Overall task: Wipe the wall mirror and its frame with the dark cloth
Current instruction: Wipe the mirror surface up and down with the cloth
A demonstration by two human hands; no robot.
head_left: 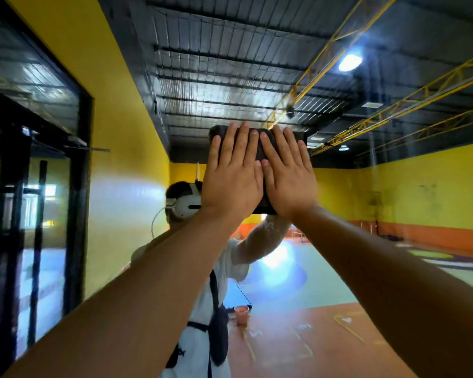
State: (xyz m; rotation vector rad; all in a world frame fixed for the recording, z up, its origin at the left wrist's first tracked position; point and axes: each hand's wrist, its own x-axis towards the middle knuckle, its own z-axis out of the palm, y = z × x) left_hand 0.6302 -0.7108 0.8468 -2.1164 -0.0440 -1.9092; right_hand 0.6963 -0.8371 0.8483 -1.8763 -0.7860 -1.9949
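Hands (260,175) side by side on cloth (260,148) against mirror (366,214)

Your left hand (231,181) and right hand (287,181) covered most of the dark cloth (263,207); only its top edge and a lower strip showed. The picture's bottom edge cut off both forearms. Your left wrist partly hid the reflected headset (185,207).

Both arms raised, left hand (231,177) and right hand (287,177) flat, fingers straight, side by side.
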